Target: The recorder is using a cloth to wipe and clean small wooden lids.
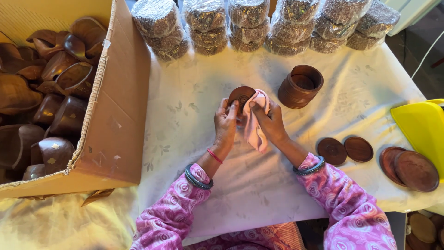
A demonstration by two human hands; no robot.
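a small round wooden coaster [241, 96] is held up over the middle of the white-clothed table [194, 115], gripped at its lower edge by the left hand [225, 124], while a pink cloth [255, 121] is pinched against it by the closed fingers of the right hand [270, 121]. just beyond the hands a stack of round wooden holders [300, 86] is seen, with wrapped bundles [259, 25] lined along the far edge. two loose coasters [345, 150] and larger wooden discs [409, 169] are laid at the right near a yellow bin [418, 127], and a cardboard box [118, 115] of carved wooden bowls [46, 92] is set at the left.
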